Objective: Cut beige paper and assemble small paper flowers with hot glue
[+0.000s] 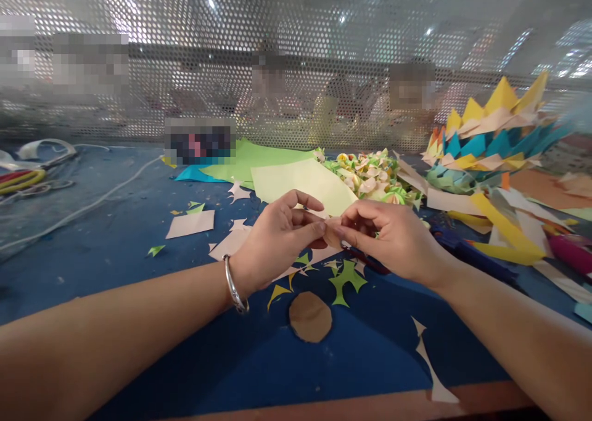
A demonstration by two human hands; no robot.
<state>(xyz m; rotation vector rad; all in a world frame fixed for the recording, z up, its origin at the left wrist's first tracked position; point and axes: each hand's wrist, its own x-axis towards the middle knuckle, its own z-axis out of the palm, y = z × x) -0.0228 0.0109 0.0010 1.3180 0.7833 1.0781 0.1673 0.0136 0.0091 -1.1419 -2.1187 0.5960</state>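
Both my hands meet over the middle of the blue table (115,248), pinching one small piece of pale peach paper (331,231) between their fingertips. My left hand (277,239), with a silver bangle on its wrist, grips it from the left. My right hand (393,239) holds it from the right and hides most of it. Just below the hands lie a tan paper circle (310,316), a green star-shaped offcut (346,278) and small yellow and green scraps.
A light yellow-green sheet (303,183) lies behind the hands, with a pile of small folded paper flowers (370,177) to its right. Stacked coloured paper strips and pointed folds (490,143) fill the right side. Cords (78,208) lie at left. A perforated screen (277,51) stands behind.
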